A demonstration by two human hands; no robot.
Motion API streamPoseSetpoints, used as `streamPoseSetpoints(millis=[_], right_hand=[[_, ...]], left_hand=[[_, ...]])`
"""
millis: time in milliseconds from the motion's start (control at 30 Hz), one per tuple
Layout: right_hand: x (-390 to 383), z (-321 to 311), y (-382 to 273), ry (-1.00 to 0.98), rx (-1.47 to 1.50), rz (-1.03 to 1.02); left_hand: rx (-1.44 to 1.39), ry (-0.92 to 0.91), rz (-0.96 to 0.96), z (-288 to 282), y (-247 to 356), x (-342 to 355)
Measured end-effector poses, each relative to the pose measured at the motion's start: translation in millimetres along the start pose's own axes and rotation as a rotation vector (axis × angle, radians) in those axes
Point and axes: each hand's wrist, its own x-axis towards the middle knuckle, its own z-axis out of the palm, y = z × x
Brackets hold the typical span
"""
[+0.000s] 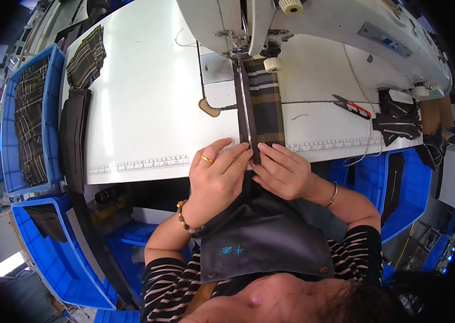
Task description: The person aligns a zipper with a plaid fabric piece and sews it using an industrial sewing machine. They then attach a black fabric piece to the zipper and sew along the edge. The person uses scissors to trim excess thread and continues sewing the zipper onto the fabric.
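- A plaid fabric strip [268, 102] with a dark band and a silver zipper [245, 107] along its left edge lies on the white table [147, 97], running from the table's near edge up to the needle area of the sewing machine [324, 21].
- The left hand [218, 175] rests at the near end of the strip, fingers [238, 156] flat and pressing on the dark band beside the zipper; it wears a gold ring and a bead bracelet.
- The right hand [283, 171] lies just beside it on the strip's right side, fingers [270, 151] pressed down on the fabric, not clenched; the 2 hands nearly touch.
- A dark apron [268, 237] hangs below the hands.
- Red-handled thread snips [352, 106] lie on the table to the right, well apart from the strip.
- A pile of dark cut pieces [397, 121] sits further right.
- More plaid pieces [87, 56] and a dark stack [74, 134] lie at the table's left end.
- A blue bin [7, 118] to the left holds plaid fabric; another blue bin [60, 258] stands lower left.
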Motion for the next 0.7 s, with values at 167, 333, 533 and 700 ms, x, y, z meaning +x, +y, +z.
streamPoseSetpoints(millis=[167,333,533,700], right_hand=[[1,0,0,-0.002,0.035,0.014],[15,-16,-1,-0.053,0.094,0.058],[60,-28,56,0.01,0.08,0.01],[89,1,99,-0.17,0.016,0.032]], left_hand=[[0.008,-0.006,0.02,-1,1,0],[-0.043,0.024,0.047,6,-5,-1],[-0.025,0.031,0.109,6,-10,-3],[-0.023,0.024,0.138,7,-13,-3]])
